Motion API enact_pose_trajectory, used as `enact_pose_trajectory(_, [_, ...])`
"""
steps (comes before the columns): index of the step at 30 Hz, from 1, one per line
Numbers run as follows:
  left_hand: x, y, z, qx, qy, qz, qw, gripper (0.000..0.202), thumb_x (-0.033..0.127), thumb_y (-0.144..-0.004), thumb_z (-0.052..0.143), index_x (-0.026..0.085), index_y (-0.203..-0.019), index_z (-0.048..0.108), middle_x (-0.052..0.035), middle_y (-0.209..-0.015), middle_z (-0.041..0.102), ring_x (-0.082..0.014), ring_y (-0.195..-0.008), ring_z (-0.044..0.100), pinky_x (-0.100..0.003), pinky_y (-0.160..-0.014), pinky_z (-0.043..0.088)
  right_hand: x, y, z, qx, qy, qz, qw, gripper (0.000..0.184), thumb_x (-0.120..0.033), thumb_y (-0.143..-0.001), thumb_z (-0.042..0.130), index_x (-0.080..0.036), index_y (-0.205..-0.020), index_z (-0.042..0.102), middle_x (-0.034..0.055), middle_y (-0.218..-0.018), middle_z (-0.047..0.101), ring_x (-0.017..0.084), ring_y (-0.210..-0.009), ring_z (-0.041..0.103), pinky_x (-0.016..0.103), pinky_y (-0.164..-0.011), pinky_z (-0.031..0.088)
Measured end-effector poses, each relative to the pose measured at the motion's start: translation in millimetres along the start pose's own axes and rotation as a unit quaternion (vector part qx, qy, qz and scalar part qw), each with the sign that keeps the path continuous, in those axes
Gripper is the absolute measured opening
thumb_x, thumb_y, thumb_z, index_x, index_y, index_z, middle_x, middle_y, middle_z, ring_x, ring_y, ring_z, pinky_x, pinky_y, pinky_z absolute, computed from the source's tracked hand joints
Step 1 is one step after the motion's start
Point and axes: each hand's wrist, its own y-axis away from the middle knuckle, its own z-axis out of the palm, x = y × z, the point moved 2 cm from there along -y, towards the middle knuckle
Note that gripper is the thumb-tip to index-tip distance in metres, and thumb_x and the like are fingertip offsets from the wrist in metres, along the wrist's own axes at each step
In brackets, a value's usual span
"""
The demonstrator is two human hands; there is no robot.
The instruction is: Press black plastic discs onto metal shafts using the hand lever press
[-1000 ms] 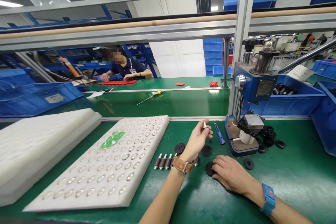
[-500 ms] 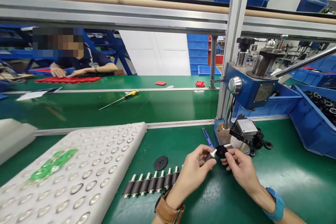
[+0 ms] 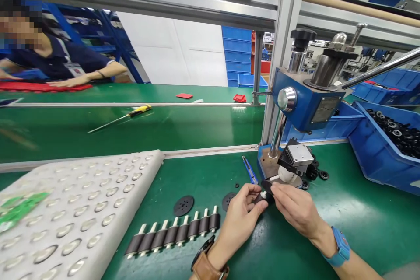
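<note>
My left hand (image 3: 241, 214) pinches a small dark roller with a white shaft (image 3: 261, 195) just above the green table. My right hand (image 3: 292, 208) meets it from the right, its fingers closed on a black disc (image 3: 267, 187) pressed at the shaft's tip. Both hands sit just in front of the blue hand press (image 3: 303, 105). A row of several matching rollers (image 3: 175, 235) lies on the table left of my left wrist. Two loose black discs (image 3: 183, 205) rest beside that row.
A white foam tray (image 3: 75, 210) with metal-lined pockets fills the left. A blue utility knife (image 3: 250, 169) lies by the press base. Blue bins (image 3: 383, 157) of black parts stand at right. Across the belt lies a yellow-handled screwdriver (image 3: 121, 117), and another person's arms rest on a red mat (image 3: 42, 87).
My right hand picked a black disc off the table and brought it to the roller in my left hand. Both hands now meet in front of the press. The view swung left and down.
</note>
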Motion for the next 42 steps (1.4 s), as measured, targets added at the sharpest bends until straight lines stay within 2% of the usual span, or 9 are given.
enact_pose_trajectory(8, [8.6, 0.0, 0.7, -0.026, 0.064, -0.026, 0.997, 0.041, 0.042, -0.079, 0.077, 0.013, -0.103, 0.062, -0.0097, -0.103, 0.069, -0.0208, -0.098, 0.064, -0.031, -0.089, 0.052, 5.4, -10.8, -18.1, -0.051, -0.027, -0.029, 0.998, 0.033, -0.011, -0.099, 0.051, -0.012, -0.131, 0.058, 0.0148, -0.124, 0.065, 0.022, -0.114, 0.064, 0.033, -0.089, 0.057])
enact_pose_trajectory(11, [13.7, 0.8, 0.5, -0.015, 0.048, -0.022, 0.999, 0.044, 0.047, -0.079, 0.078, 0.013, -0.103, 0.065, -0.0086, -0.102, 0.07, -0.019, -0.092, 0.064, -0.028, -0.084, 0.052, 14.8, -9.1, -36.1, -0.042, -0.1, 0.031, 0.994, 0.015, -0.018, -0.099, 0.053, -0.013, -0.105, 0.066, 0.0073, -0.093, 0.069, 0.015, -0.082, 0.065, 0.025, -0.069, 0.05])
enact_pose_trajectory(13, [15.2, 1.0, 0.4, 0.0, 0.032, -0.012, 0.999, 0.045, 0.049, -0.079, 0.077, 0.013, -0.102, 0.066, -0.0082, -0.101, 0.07, -0.0175, -0.089, 0.063, -0.026, -0.08, 0.051, 29.8, -3.0, -51.1, -0.047, -0.128, 0.129, 0.982, 0.026, -0.021, -0.1, 0.05, -0.014, -0.077, 0.061, 0.0011, -0.066, 0.058, 0.009, -0.059, 0.05, 0.024, -0.056, 0.036])
enact_pose_trajectory(18, [14.0, 1.6, 2.3, 0.033, 0.024, -0.009, 0.999, 0.044, 0.051, -0.081, 0.074, 0.013, -0.1, 0.064, -0.0076, -0.094, 0.069, -0.0154, -0.076, 0.06, -0.024, -0.064, 0.049, 65.1, 15.2, -64.2, -0.24, -0.113, 0.346, 0.9, 0.04, -0.037, -0.097, 0.055, -0.013, -0.066, 0.062, -0.0018, -0.056, 0.05, 0.007, -0.053, 0.038, 0.025, -0.053, 0.025])
enact_pose_trajectory(21, [11.7, 1.9, 5.5, 0.03, 0.031, -0.01, 0.999, 0.039, 0.046, -0.081, 0.074, 0.013, -0.099, 0.061, -0.0052, -0.089, 0.066, -0.014, -0.071, 0.058, -0.025, -0.063, 0.049, 57.9, 15.1, -52.5, -0.367, -0.091, 0.373, 0.847, 0.03, -0.043, -0.089, 0.068, -0.016, -0.075, 0.071, -0.0016, -0.058, 0.057, 0.01, -0.054, 0.045, 0.025, -0.053, 0.026])
enact_pose_trajectory(26, [4.2, 0.9, 9.5, 0.008, 0.013, -0.014, 1.0, 0.033, 0.038, -0.081, 0.071, 0.014, -0.1, 0.058, -0.0047, -0.093, 0.065, -0.0153, -0.082, 0.059, -0.026, -0.075, 0.05, 19.1, 8.2, -30.3, -0.43, 0.096, 0.373, 0.817, 0.044, -0.056, -0.072, 0.083, -0.017, -0.088, 0.071, 0.0074, -0.081, 0.071, 0.026, -0.078, 0.067, 0.029, -0.059, 0.031])
enact_pose_trajectory(32, [-3.7, 1.1, 12.5, -0.007, 0.025, -0.019, 0.999, 0.033, 0.038, -0.082, 0.071, 0.015, -0.1, 0.056, -0.0041, -0.095, 0.062, -0.0167, -0.09, 0.06, -0.027, -0.081, 0.05, 5.9, 9.5, -30.1, -0.433, 0.067, 0.323, 0.839, 0.017, -0.03, -0.089, 0.066, -0.015, -0.095, 0.062, 0.0083, -0.087, 0.071, 0.027, -0.078, 0.068, 0.031, -0.061, 0.03])
enact_pose_trajectory(37, [-1.0, 4.0, 16.0, -0.032, 0.015, -0.017, 0.999, 0.029, 0.035, -0.084, 0.07, 0.015, -0.101, 0.056, -0.0047, -0.099, 0.064, -0.0171, -0.093, 0.062, -0.028, -0.085, 0.049, 6.4, -0.3, -44.1, -0.296, -0.148, 0.311, 0.891, 0.029, -0.024, -0.089, 0.064, -0.022, -0.117, 0.056, -0.0022, -0.089, 0.064, 0.015, -0.077, 0.059, 0.027, -0.067, 0.038])
enact_pose_trajectory(42, [-1.0, 5.6, 15.8, -0.044, -0.017, 0.012, 0.999, 0.023, 0.03, -0.086, 0.066, 0.016, -0.103, 0.056, -0.0042, -0.099, 0.065, -0.0171, -0.092, 0.062, -0.028, -0.085, 0.049, -0.3, -4.5, -38.2, -0.191, -0.203, 0.285, 0.917, 0.035, -0.018, -0.087, 0.065, -0.025, -0.119, 0.054, -0.0015, -0.098, 0.058, 0.011, -0.078, 0.053, 0.025, -0.07, 0.042])
